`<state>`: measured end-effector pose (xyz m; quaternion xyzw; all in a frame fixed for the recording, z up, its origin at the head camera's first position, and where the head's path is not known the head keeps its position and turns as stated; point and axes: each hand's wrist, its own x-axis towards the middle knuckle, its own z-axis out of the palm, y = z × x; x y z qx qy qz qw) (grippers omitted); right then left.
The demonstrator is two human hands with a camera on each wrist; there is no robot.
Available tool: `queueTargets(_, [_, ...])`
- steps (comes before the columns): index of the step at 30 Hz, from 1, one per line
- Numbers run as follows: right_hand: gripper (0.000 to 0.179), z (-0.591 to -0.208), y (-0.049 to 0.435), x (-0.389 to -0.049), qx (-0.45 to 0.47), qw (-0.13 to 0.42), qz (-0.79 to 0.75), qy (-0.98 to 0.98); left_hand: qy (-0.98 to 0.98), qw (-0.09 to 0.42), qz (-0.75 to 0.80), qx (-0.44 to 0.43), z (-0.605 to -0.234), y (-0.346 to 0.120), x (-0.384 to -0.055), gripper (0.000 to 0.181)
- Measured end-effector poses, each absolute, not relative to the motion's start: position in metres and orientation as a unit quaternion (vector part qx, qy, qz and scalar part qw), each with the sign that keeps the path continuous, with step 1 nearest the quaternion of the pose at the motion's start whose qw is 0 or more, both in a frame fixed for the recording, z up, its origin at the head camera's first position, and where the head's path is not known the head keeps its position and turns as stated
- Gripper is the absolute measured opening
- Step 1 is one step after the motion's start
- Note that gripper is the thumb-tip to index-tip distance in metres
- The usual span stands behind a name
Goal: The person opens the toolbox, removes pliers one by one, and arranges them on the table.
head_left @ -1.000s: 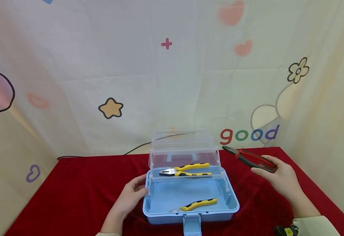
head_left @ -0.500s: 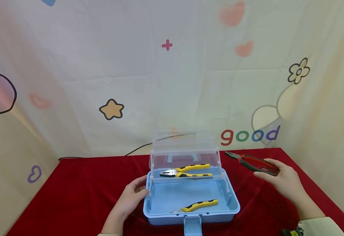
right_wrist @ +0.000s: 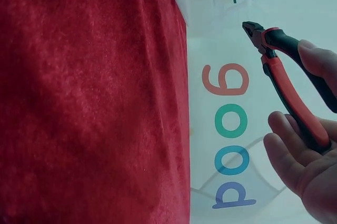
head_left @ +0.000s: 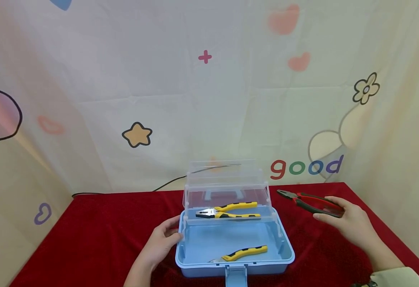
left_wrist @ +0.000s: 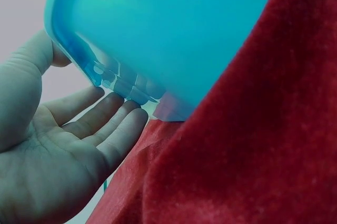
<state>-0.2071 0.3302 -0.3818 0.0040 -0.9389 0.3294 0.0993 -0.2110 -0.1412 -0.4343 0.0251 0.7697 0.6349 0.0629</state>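
To the right of the open blue toolbox (head_left: pixel 204 272), your right hand (head_left: pixel 354 224), pinching the red-and-black combination pliers (right_wrist: pixel 290 93) by the handles, has just lowered them slightly, seemingly nearer the desk (head_left: pixel 109 227), while your left hand (head_left: pixel 162 241) grips the toolbox's left rim.

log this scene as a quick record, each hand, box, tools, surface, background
left hand: at the left side of the blue box, thumb at its rim
right hand: holds red-and-black pliers by the handles, right of the box
box: open, front latch down
other tools: yellow-and-black pliers toward the box's back, yellow-handled tool near its front
surface: red cloth
background: pale printed curtain
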Motion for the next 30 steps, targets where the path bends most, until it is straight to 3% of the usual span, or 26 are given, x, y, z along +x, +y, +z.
queueTargets(30, [0.077, -0.387, 0.342, -0.209, 0.008, 0.074, 0.313, -0.947, 0.772, 0.055, 0.633, 0.019, -0.433, -0.14, -0.21, 0.055])
